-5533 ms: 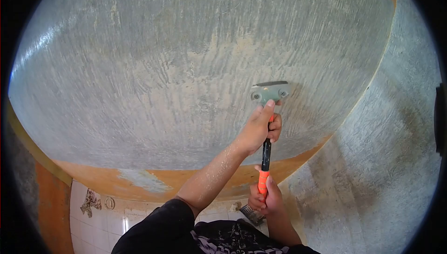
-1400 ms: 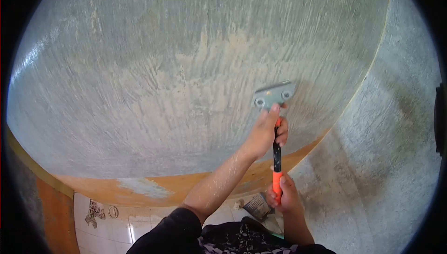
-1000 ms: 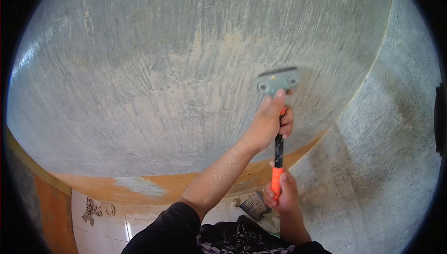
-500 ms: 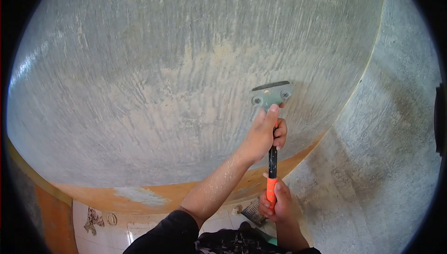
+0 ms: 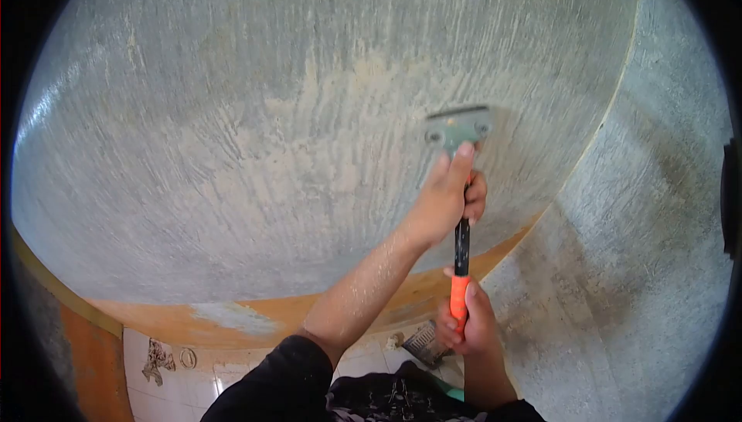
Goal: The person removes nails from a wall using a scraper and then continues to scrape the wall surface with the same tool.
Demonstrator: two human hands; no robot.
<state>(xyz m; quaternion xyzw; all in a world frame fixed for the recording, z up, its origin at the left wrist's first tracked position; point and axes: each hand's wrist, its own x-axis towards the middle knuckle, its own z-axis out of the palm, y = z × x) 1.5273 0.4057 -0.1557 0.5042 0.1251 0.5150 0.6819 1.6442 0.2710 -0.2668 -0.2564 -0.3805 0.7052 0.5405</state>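
Note:
A long-handled scraper (image 5: pixel 462 244) with a wide greenish-grey head and dark blade is held against the scratched grey wall (image 5: pixel 232 144). My left hand (image 5: pixel 448 194) wraps the handle just below the head, its thumb stretched up along it. Lower down, my right hand (image 5: pixel 470 321) is closed round the orange grip at the handle's end. The blade's edge is blurred, so whether it touches the wall cannot be told. Pale dust speckles my left forearm.
An orange band (image 5: pixel 166 315) runs along the wall's foot. To the right stands another mottled grey wall (image 5: pixel 618 267), meeting the first at a corner. On the tiled floor (image 5: pixel 166 399) lie a crumpled cloth (image 5: pixel 157 360), a ring (image 5: pixel 188 358) and a dusty dark object (image 5: pixel 425 345).
The scraper and both my hands have moved up the wall and slightly to the right. My grip on the handle looks the same.

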